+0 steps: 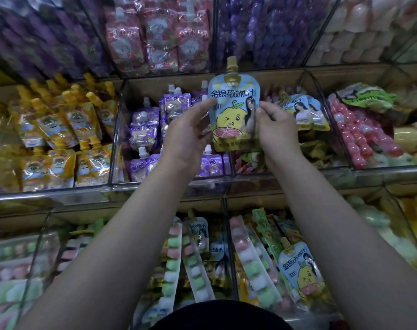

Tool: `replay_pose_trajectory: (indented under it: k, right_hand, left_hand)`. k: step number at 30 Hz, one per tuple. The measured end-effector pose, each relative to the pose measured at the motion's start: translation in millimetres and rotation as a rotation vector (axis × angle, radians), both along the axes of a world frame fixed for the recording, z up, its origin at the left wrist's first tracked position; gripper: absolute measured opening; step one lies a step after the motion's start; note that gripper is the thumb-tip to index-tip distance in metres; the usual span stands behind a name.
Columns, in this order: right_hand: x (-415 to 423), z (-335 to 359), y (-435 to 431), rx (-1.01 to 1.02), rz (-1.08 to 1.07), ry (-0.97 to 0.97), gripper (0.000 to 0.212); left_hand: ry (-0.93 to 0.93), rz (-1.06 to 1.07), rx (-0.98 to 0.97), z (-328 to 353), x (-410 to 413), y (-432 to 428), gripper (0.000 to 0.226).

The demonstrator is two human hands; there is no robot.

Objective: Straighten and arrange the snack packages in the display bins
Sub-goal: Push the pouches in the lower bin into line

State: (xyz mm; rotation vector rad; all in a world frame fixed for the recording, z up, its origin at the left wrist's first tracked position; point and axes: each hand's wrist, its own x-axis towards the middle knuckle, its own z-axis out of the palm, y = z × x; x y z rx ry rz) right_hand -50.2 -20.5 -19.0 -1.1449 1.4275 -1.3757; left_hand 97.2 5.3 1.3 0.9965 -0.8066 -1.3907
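I hold a light-blue juice pouch [233, 110] with a gold cap, a yellow cartoon fruit and a pink grapefruit half upright in front of the middle shelf. My left hand [190, 132] grips its left edge and my right hand [277, 129] grips its right edge. More pouches of the same kind [302, 110] stand in the bin just behind and to the right. Another lies in the lower bin [300, 270].
Clear acrylic bins line the shelves. Purple pouches [148, 125] fill the bin left of my hands, yellow pouches [64, 129] farther left, pink candy strips [359, 134] to the right. Pink pouches [159, 36] sit above. Long marshmallow strips [193, 258] fill the lower bins.
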Motion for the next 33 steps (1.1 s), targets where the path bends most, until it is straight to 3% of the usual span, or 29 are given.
replay_pose_trajectory:
  k: [18,33]
  right_hand:
    - [88,-7,52,0.055,-0.005,-0.024,0.025]
    - [112,-50,113,0.081,-0.047,-0.046,0.032]
  left_hand:
    - [-0.017,0.053,0.018,-15,88,46,0.035]
    - [-0.047,-0.057,0.142,-65,125,89,0.051]
